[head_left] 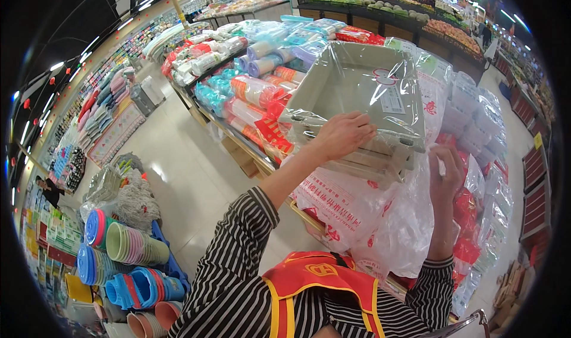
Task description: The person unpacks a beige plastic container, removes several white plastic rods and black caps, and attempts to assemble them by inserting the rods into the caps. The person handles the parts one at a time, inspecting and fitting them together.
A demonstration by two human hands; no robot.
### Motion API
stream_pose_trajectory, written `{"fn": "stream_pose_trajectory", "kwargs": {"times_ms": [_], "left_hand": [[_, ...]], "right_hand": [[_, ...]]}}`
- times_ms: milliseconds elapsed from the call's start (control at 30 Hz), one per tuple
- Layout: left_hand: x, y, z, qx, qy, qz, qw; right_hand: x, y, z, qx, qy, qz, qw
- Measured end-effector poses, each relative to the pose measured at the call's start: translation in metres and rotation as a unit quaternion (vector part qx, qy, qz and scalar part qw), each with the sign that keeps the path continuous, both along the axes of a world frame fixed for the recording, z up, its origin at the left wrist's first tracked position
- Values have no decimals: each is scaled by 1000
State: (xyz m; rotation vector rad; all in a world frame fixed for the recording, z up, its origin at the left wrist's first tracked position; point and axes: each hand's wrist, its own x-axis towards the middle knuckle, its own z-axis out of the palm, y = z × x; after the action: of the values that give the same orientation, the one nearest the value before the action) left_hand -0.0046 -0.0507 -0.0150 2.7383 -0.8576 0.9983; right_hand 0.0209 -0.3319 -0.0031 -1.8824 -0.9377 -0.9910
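Was mid-bagging: left hand (344, 134) clamped on the grey tray stack (357, 94), right hand (447, 170) pinching the plastic bag (404, 219); next it needed tugging higher.

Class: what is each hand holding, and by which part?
Left hand grips the grey tray at its near rim; right hand holds its clear plastic bag.

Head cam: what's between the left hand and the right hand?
In the head view, the front edge of the stacked grey trays in clear plastic wrap spans from the left hand to the right hand.
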Motion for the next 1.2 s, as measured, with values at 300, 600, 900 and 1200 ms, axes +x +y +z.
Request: {"fn": "stream_pose_trajectory", "kwargs": {"times_ms": [300, 600, 900, 1200], "left_hand": [[5, 10, -18, -87, -4, -7, 996], [51, -3, -48, -167, -89, -67, 980], [49, -7, -44, -191, -93, -26, 977], [62, -11, -54, -188, -44, -22, 981]], "right_hand": [[40, 88, 27, -180, 94, 157, 966], [181, 55, -53, -391, 121, 131, 903], [150, 74, -34, -311, 264, 270, 872], [57, 113, 42, -442, 284, 247, 814]]}}
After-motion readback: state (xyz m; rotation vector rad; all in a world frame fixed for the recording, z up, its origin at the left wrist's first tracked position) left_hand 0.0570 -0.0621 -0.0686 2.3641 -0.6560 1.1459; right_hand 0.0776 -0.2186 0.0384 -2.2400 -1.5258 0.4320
